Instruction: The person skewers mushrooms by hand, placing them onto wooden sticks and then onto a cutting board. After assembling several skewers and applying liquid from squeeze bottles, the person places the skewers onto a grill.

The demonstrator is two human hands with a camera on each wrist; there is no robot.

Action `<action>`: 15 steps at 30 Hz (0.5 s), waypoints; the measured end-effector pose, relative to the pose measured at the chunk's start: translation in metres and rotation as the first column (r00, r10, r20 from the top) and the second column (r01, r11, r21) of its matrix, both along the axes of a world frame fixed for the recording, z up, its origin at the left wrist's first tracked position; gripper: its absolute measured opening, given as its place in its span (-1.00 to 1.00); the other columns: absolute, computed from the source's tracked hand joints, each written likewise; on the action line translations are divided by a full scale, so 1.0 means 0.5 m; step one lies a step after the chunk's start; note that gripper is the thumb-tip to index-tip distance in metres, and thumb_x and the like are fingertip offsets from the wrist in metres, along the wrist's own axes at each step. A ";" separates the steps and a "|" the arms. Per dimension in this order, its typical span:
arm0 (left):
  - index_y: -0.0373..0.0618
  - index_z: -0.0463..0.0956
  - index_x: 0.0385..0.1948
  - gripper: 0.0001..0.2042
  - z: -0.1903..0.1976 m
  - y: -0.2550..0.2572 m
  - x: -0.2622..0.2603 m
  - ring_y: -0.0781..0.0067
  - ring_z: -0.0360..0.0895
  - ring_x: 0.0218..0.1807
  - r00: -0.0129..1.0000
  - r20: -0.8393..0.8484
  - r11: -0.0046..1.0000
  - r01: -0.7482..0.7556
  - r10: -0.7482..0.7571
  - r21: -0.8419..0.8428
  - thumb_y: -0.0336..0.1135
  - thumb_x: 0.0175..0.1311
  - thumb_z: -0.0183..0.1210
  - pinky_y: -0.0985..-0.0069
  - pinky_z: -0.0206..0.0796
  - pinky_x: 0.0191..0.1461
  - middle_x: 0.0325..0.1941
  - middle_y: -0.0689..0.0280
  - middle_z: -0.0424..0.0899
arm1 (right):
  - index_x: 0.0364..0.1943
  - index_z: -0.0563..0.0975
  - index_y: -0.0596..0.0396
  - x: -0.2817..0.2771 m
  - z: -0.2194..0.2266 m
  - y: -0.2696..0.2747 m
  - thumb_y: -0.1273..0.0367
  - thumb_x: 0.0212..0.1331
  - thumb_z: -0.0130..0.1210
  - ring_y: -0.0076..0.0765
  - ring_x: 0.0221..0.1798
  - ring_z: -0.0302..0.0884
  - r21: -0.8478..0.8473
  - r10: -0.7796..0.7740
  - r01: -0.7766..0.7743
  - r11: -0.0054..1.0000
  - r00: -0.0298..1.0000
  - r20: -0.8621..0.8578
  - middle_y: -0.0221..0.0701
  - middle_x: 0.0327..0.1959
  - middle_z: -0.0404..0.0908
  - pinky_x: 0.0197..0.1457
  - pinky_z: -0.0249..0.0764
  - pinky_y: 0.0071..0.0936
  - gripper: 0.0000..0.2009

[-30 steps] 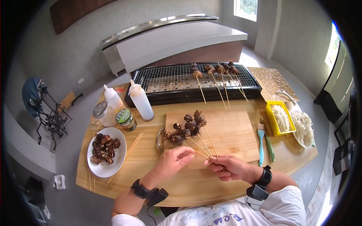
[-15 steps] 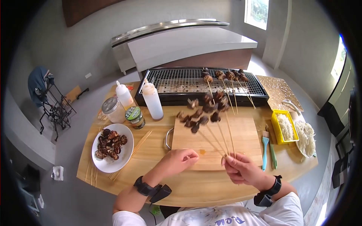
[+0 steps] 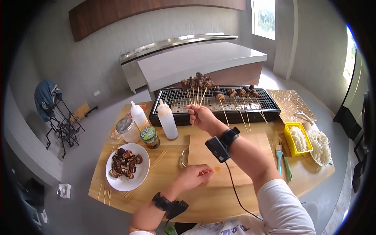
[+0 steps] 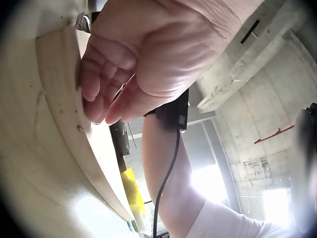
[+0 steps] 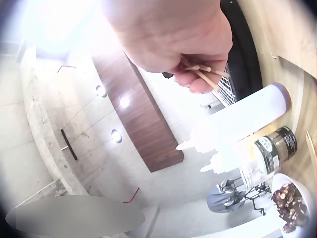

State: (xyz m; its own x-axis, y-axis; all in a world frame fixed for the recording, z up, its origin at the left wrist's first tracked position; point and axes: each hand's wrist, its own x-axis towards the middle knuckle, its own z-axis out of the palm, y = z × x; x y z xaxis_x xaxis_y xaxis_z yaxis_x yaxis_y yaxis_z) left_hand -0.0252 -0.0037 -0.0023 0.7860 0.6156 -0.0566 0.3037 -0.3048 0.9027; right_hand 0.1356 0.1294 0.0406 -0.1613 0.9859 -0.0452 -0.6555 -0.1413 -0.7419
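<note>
In the head view my right hand (image 3: 201, 116) grips several bamboo sticks, and the dark mushroom skewers (image 3: 199, 81) fan upward over the left-middle part of the grill (image 3: 168, 98). The right wrist view shows the stick ends (image 5: 207, 79) poking out of the curled fingers; the mushrooms there are mostly hidden by the hand. More mushroom skewers (image 3: 221, 96) lie on the right half of the grill, sticks hanging over its front edge. My left hand (image 3: 194, 176) hovers near the left front of the cutting board (image 3: 197, 147), loosely curled and holding nothing.
A white plate of mushrooms (image 3: 111, 178) sits at the left beside loose bamboo sticks (image 3: 158, 158). Two squeeze bottles (image 3: 168, 124) and jars (image 3: 150, 137) stand before the grill. At right are a blue brush (image 3: 279, 156), a yellow basket (image 3: 291, 147) and a plate of white strands (image 3: 320, 147).
My right hand has lifted the mushroom skewers off the cutting board and carried them forward and left, over the grill. The left hand has let go of the sticks and stays near the board.
</note>
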 end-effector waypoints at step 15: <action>-0.17 0.49 -0.20 -0.82 0.016 -0.010 -0.004 0.57 0.51 -0.43 1.000 -0.009 0.996 0.011 -0.010 0.087 -0.37 0.18 0.05 0.61 0.36 -0.35 -0.40 0.31 0.58 | -0.16 0.35 0.20 -0.044 -0.074 0.065 0.31 0.34 -0.38 -0.39 -0.42 0.48 -0.098 0.175 -0.173 0.980 0.985 0.012 -0.41 -0.47 0.45 -0.19 0.51 -0.40 -0.72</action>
